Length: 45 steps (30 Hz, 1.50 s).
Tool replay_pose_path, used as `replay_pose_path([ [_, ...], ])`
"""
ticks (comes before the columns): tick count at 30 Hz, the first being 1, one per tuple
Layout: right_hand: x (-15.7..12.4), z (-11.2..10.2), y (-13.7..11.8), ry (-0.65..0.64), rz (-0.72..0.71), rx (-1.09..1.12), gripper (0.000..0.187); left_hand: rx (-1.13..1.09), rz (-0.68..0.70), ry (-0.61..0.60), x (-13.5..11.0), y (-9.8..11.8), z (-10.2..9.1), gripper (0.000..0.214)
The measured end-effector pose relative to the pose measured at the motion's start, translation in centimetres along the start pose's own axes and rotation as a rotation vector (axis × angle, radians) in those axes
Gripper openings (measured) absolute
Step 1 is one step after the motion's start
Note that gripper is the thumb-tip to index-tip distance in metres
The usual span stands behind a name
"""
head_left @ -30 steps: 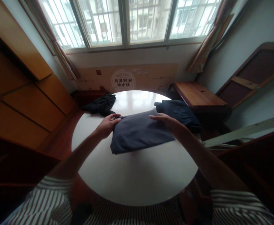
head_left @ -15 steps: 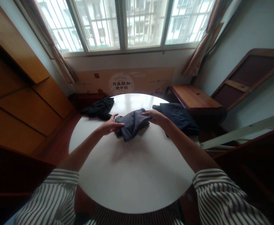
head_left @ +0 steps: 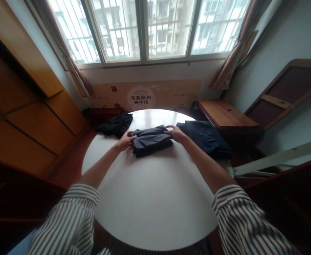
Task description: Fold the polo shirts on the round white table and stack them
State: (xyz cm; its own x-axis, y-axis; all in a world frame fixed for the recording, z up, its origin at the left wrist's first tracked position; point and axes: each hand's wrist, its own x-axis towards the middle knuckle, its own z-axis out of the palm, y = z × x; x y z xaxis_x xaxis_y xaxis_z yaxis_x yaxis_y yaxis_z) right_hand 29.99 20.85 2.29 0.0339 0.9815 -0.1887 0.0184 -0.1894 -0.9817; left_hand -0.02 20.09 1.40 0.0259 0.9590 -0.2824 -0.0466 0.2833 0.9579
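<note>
A dark grey garment (head_left: 152, 141), folded into a compact bundle, lies on the round white table (head_left: 155, 198); its exact kind I cannot make out. My left hand (head_left: 125, 141) pinches its left end, thumb on top. At its right end, my right hand (head_left: 176, 134) grips the upper edge between thumb and fingers. The fingertips under the cloth are hidden. Just beyond my left hand is a crumpled black garment (head_left: 115, 124). To the right of my right hand, a dark navy garment (head_left: 205, 138) lies flat and folded near the table's right edge.
A wooden desk (head_left: 224, 113) stands behind the table at the right. Orange-brown cabinets (head_left: 35, 124) line the left side. A pale metal rail (head_left: 277, 157) runs close to the table's right edge. Barred windows (head_left: 166, 32) and a printed banner (head_left: 168, 92) are ahead.
The grey garment was bunched and twisted; now it lies straighter and flatter, as a neat long bundle. Both hands still hold its ends. The view has shifted slightly.
</note>
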Motion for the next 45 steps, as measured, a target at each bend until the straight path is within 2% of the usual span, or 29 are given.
replay_pose_path([
  [2,0.0,-0.3,0.8,-0.003,-0.026,-0.056,0.05,0.054,0.026,-0.033,0.0,-0.5,-0.5,0.062],
  [4,0.0,-0.7,1.4,0.003,-0.055,-0.128,0.054,0.234,0.113,-0.039,0.1,-0.9,-1.1,0.068],
  [8,0.5,-1.3,1.4,0.003,-0.107,-0.292,0.055,0.79,0.398,0.118,0.7,-0.5,-1.6,0.068],
  [10,1.1,-1.4,0.7,-0.018,-0.124,-0.357,0.056,0.966,0.525,0.174,1.2,0.4,-1.4,0.065],
  [12,1.7,-1.3,-0.1,-0.05,-0.124,-0.4,0.061,1.033,0.64,0.098,2.0,1.6,-0.8,0.057],
  [14,2.3,-0.9,-0.7,-0.09,-0.116,-0.43,0.068,1.041,0.708,-0.101,3.0,2.7,-0.2,0.049],
  [16,2.8,-0.4,-1.0,-0.133,-0.114,-0.456,0.071,1.082,0.68,-0.282,3.9,3.3,0.3,0.051],
  [17,3.0,-0.2,-1.0,-0.153,-0.12,-0.468,0.071,1.116,0.636,-0.335,4.2,3.4,0.4,0.054],
  [20,3.2,0.4,-0.6,-0.208,-0.144,-0.489,0.062,1.173,0.552,-0.401,4.6,3.0,0.2,0.061],
  [23,2.8,0.5,-0.5,-0.273,-0.179,-0.484,0.053,1.166,0.494,-0.448,4.4,2.7,-0.4,0.056],
  [25,2.2,0.1,-1.1,-0.312,-0.229,-0.47,0.05,1.159,0.458,-0.484,4.0,3.4,-0.8,0.048],
  [26,1.8,-0.2,-1.8,-0.325,-0.261,-0.462,0.049,1.151,0.489,-0.487,3.6,4.0,-0.8,0.044],
  [27,1.3,-0.6,-2.5,-0.333,-0.29,-0.449,0.049,1.14,0.57,-0.464,3.1,4.9,-0.8,0.04],
  [29,0.0,-1.3,-4.5,-0.355,-0.399,-0.442,0.046,1.124,0.839,-0.335,1.8,6.9,-0.5,0.032],
  [31,-1.8,-2.0,-6.5,-0.353,-0.629,-0.519,0.044,1.123,1.105,-0.167,-0.1,8.5,0.1,0.025],
  [33,-4.1,-2.5,-7.6,-0.272,-0.945,-0.704,0.046,1.161,1.296,-0.078,-2.5,8.8,0.5,0.02],
  [34,-5.5,-2.6,-7.5,-0.216,-1.088,-0.822,0.045,1.191,1.374,-0.069,-3.7,8.2,0.5,0.02],
  [36,-8.7,-2.8,-6.1,-0.149,-1.273,-1.041,0.04,1.246,1.519,-0.088,-6.2,5.6,0.2,0.024],
  [37,-10.4,-2.9,-4.7,-0.173,-1.328,-1.132,0.037,1.271,1.577,-0.116,-7.5,3.8,-0.2,0.028],
  [39,-13.9,-3.0,-1.2,-0.301,-1.38,-1.245,0.036,1.311,1.633,-0.197,-10.1,-0.3,-1.3,0.033],
  [40,-15.6,-3.1,0.5,-0.374,-1.367,-1.268,0.035,1.33,1.631,-0.263,-11.5,-2.1,-1.9,0.034],
  [42,-18.6,-3.3,3.4,-0.46,-1.277,-1.23,0.034,1.338,1.54,-0.377,-14.0,-4.6,-2.9,0.033],
  [45,-21.3,-3.4,4.9,-0.469,-1.107,-1.07,0.036,1.243,1.278,-0.407,-16.6,-5.4,-3.3,0.04],
])
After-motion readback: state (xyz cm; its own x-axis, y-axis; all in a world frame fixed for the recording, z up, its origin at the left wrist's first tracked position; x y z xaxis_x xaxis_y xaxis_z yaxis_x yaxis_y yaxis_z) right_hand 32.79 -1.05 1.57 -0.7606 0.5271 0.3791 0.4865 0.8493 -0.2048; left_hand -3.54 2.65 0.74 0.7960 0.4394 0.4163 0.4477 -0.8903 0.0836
